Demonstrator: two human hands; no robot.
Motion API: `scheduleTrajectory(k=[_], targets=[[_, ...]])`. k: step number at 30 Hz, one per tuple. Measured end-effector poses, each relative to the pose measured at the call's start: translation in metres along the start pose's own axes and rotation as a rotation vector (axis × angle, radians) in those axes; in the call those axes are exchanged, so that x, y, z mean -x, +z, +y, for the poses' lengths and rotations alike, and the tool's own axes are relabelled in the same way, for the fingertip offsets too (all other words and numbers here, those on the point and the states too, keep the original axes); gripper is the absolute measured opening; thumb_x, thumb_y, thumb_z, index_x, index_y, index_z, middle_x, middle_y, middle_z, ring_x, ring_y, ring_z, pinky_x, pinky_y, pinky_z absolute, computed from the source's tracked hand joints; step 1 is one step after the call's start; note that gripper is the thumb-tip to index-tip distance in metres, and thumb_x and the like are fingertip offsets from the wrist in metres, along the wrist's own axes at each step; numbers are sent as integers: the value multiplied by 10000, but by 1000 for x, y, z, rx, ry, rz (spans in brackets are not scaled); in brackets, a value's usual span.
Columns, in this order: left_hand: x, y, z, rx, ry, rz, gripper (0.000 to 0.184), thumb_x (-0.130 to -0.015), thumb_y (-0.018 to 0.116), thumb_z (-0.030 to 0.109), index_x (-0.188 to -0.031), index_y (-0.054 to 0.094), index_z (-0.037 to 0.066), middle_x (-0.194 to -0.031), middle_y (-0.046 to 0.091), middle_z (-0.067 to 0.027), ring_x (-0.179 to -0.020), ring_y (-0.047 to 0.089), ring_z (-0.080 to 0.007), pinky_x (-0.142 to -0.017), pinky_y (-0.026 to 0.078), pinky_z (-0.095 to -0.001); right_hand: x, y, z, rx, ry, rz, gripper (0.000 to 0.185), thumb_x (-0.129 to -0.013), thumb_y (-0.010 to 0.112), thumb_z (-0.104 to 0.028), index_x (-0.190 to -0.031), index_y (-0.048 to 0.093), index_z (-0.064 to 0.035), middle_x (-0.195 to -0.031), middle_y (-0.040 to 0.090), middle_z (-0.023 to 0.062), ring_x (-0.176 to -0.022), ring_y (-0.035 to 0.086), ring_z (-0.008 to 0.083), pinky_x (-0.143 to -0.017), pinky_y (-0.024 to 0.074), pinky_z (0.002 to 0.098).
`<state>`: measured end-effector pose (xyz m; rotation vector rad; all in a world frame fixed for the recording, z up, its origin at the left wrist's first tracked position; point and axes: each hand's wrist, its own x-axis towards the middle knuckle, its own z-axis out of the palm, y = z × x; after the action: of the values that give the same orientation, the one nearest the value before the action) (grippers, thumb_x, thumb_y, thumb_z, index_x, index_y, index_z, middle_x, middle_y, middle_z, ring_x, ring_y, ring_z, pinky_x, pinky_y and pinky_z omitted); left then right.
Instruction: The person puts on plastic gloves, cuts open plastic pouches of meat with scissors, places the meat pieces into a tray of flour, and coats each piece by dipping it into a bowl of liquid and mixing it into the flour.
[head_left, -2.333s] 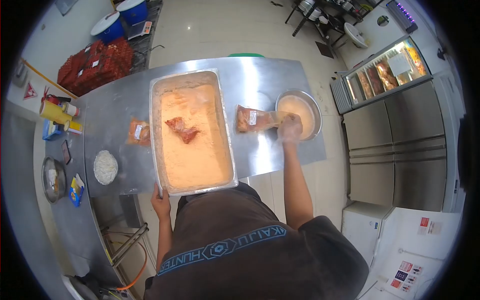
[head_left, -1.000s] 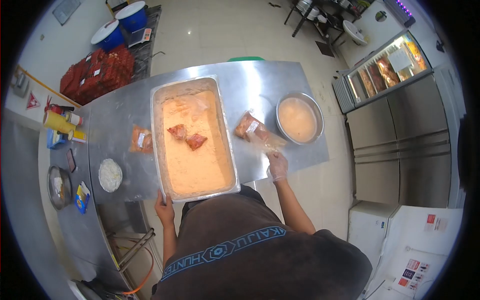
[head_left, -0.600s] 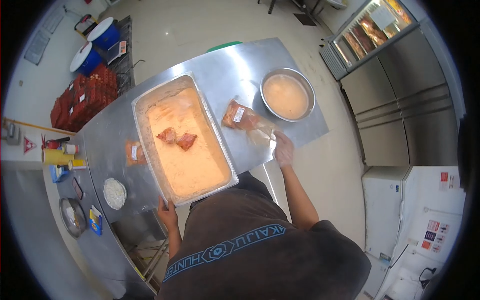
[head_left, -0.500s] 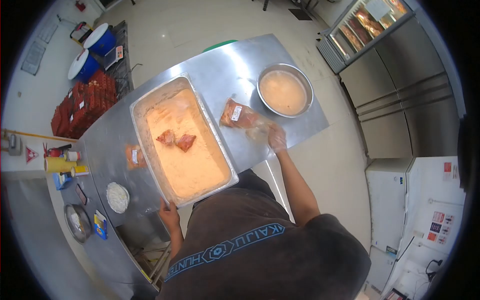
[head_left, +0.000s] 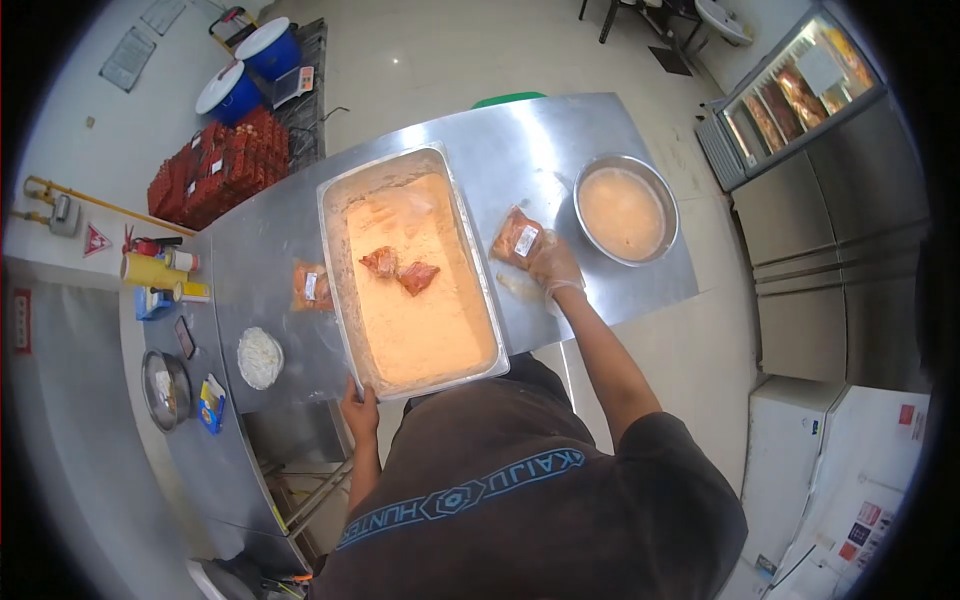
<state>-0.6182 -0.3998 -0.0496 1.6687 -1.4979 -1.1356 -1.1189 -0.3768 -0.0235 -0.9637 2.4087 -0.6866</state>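
Note:
My right hand (head_left: 556, 268), in a clear plastic glove, is closed at the open end of a labelled plastic bag of meat (head_left: 515, 238) lying on the steel table. Its fingertips are partly hidden by the bag. My left hand (head_left: 361, 405) grips the near left corner of a large metal tray (head_left: 471, 228). Orange-tinted breading powder (head_left: 430, 335) fills much of the tray. Two pieces of raw meat, one left (head_left: 379, 262) and one right (head_left: 418, 278), rest on the powder. Right of the bag stands a round metal bowl (head_left: 623, 210) with a similar orange content.
Another labelled bag (head_left: 309, 286) lies left of the tray. Further left are a bowl of white stuff (head_left: 261, 358), a metal bowl (head_left: 166, 391) and a phone (head_left: 184, 338). Red egg trays (head_left: 225, 165) and blue buckets (head_left: 270, 50) stand beyond. Refrigerators (head_left: 800, 240) line the right side.
My right hand has moved from the bag's loose plastic end up against its meat-filled part. The whole view has shifted, so things appear further right. My left hand stays at the tray corner.

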Motion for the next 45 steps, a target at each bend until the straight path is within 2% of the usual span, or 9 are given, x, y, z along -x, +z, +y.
scheduleTrajectory(k=[11,16,19,25,31,33,38,41,45], targets=[[3,4,7,-48,-16,34,534,-927,624,103,-1385,478,-128,-787,618,-47,-584,499,-64,-515,415,-238,84,-29,-11,-21,331,26,678,-766,709,-631,-983,682,11,-898,699,229,-871,675,347,-804,507,439],[4,5,9,100,-49,13,537,-933,623,93,-1387,463,-144,-957,669,-110,-695,573,-89,-598,476,-241,151,-47,9,-394,605,134,525,-773,794,-477,-980,678,-8,-829,697,174,-711,670,197,-585,536,363],[-5,6,-27,6,-18,47,530,-937,619,77,-1383,455,-158,-1160,666,-205,-934,645,-165,-806,513,-265,176,-50,26,-777,489,51,475,-783,812,-422,-980,677,-12,-809,681,117,-660,646,143,-515,508,303],[-6,-1,-10,70,-143,-68,531,-941,618,57,-1372,432,-190,-1311,586,-292,-1198,580,-247,-1027,435,-325,142,-43,-109,-644,139,-468,454,-843,750,-342,-1086,662,31,-888,704,92,-774,682,148,-675,555,302],[-14,-9,-26,77,32,-111,552,-943,634,64,-1394,420,-173,-1121,663,-164,-900,627,-147,-771,503,-253,129,17,-69,-288,-147,-230,211,-875,675,-245,-937,685,-44,-865,687,95,-804,645,216,-737,515,349],[-13,-5,-9,94,2,-101,549,-942,636,63,-1398,427,-162,-1027,663,-113,-794,596,-109,-673,486,-237,142,33,10,-657,107,-119,158,-872,641,-184,-937,677,-45,-933,701,148,-883,666,245,-783,513,356],[1,5,-1,34,13,24,537,-933,638,52,-1402,451,-132,-829,610,-14,-631,488,-59,-526,396,-235,114,29,77,-464,75,524,145,-866,593,-94,-957,682,-24,-979,709,170,-945,677,267,-845,514,371],[-3,4,-4,140,27,-13,530,-934,631,56,-1398,458,-131,-821,610,-15,-627,495,-62,-526,403,-235,39,78,110,-279,-183,395,255,-850,615,-73,-1094,658,-15,-1045,706,184,-1041,661,264,-898,502,361],[-11,-3,-26,47,65,-27,530,-936,634,73,-1394,464,-132,-827,617,-26,-625,496,-54,-524,402,-228,25,16,-15,-605,-198,215,354,-830,664,-98,-1173,614,-27,-1031,699,157,-1029,657,227,-887,497,347]])
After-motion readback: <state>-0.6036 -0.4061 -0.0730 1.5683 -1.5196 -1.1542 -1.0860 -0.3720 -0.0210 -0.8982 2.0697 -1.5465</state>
